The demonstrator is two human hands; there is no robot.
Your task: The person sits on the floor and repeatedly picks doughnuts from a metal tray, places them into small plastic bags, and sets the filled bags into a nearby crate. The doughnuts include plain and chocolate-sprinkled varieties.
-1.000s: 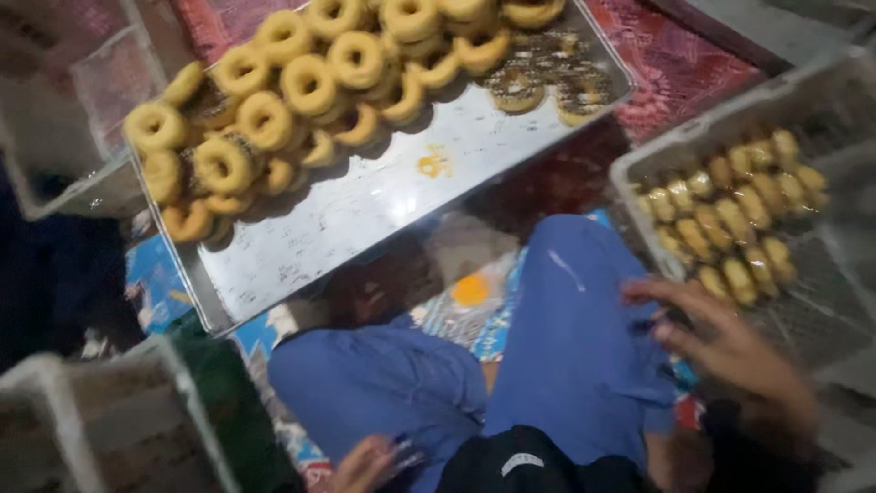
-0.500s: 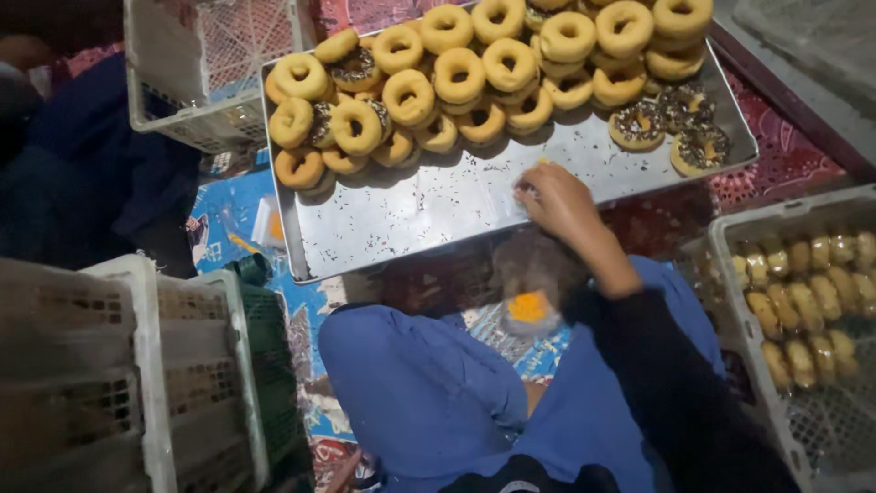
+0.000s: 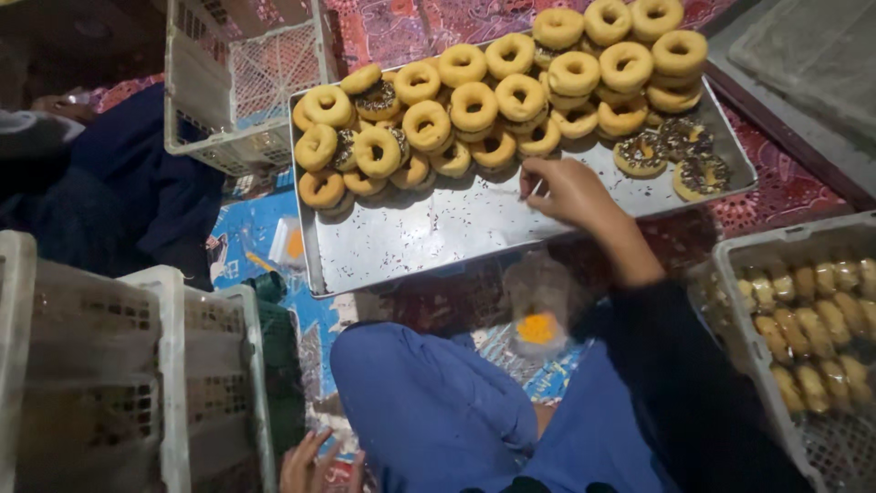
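Doughnuts (image 3: 474, 105) lie piled across the upper centre of the frame on a metal tray (image 3: 429, 237). Just below the pile, the right hand (image 3: 570, 190) rests its loosely curled, empty fingers on bare tray. At the bottom edge, the left hand (image 3: 315, 466) spreads open beside a white crate (image 3: 173, 365).

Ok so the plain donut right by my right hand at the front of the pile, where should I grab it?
Pinch the plain donut across its near rim, coming from the bare tray side where your right hand is. It leans on the pile with its front edge exposed and other donuts crowding behind, so the near edge is probably the only clear grip.
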